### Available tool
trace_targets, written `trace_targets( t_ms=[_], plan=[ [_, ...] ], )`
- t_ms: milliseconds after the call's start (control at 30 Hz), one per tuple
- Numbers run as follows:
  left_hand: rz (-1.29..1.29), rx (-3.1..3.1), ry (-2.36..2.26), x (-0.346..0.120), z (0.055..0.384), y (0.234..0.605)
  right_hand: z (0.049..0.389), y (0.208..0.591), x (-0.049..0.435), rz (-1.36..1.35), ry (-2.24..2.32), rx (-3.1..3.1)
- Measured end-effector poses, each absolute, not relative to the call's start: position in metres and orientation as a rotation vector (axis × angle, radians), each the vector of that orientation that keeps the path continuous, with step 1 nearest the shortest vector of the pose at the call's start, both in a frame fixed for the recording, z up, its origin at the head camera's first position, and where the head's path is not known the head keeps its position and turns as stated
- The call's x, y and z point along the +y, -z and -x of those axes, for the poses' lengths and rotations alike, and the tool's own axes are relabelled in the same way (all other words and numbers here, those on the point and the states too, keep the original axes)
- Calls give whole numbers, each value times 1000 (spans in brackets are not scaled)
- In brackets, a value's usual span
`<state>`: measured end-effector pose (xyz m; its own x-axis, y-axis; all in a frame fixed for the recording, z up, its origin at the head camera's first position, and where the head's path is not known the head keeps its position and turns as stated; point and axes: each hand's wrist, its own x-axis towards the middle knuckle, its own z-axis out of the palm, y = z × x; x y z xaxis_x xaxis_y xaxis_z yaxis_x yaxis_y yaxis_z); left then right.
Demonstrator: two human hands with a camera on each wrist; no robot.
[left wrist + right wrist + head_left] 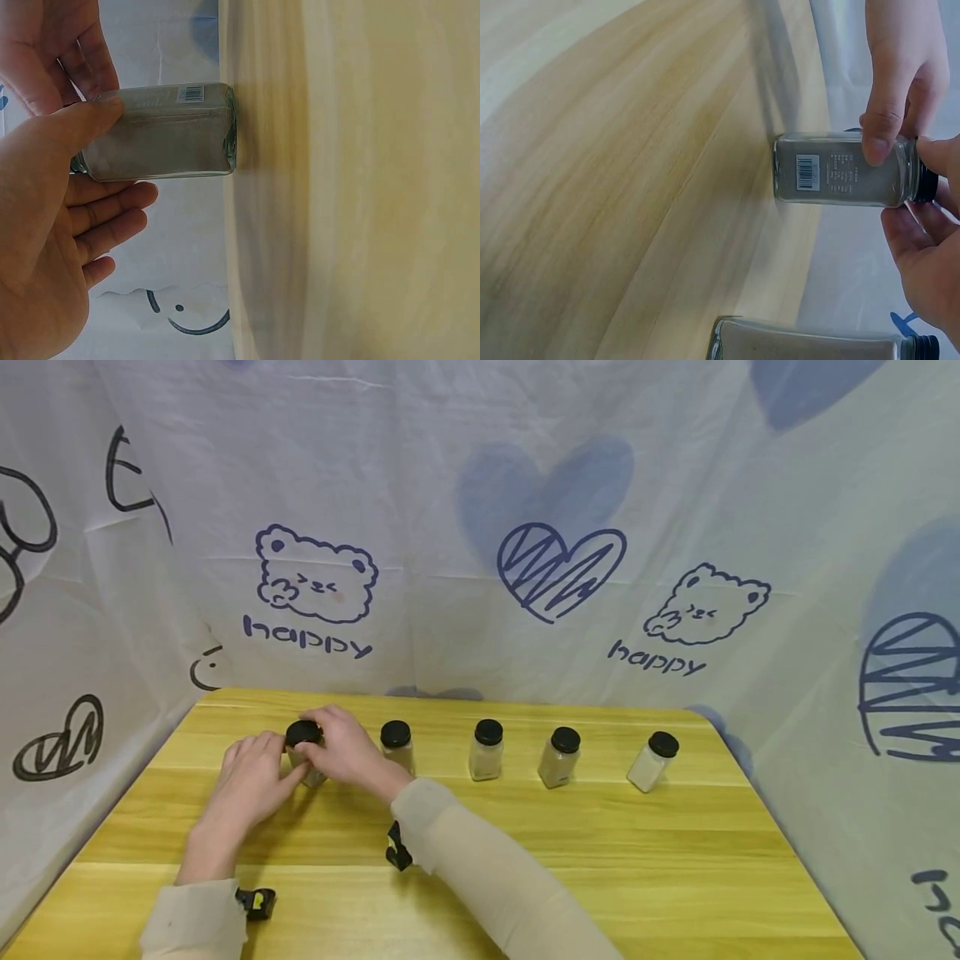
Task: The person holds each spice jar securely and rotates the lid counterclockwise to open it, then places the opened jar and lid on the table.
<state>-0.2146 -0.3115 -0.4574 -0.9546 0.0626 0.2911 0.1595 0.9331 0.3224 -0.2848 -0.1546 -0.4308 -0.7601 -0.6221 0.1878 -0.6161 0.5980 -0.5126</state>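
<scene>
Between hands (252,777) (345,748), jar (838,172) upright, lid (303,732) up

The person wears a long-sleeved beige top, its plain cloth showing as a left sleeve (191,922) and a right sleeve (510,872). Each ends in a broad, turned-back-looking cuff, and soft creases mark the right forearm. A small black device (258,904) with a yellow patch juts from beside the left cuff; a similar black piece (399,848), also touched with yellow, sits by the right one. Both hands are bare.
</scene>
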Motion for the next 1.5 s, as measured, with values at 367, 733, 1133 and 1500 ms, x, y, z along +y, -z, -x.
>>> trace_targets(
  t_ms=[367, 733, 1133, 1500],
  plan=[
    [172, -2823, 485, -314, 215, 459, 285, 435, -154, 1127, 880, 2798],
    [163, -2829, 483, -312, 215, 459, 281, 436, -158, 907, 1000, 2847],
    [165, -2813, 485, -312, 215, 459, 281, 430, -156, 1035, 885, 2850],
    [170, -2803, 494, -311, 216, 459, 287, 426, -151, 1162, 809, 2776]
  ],
)
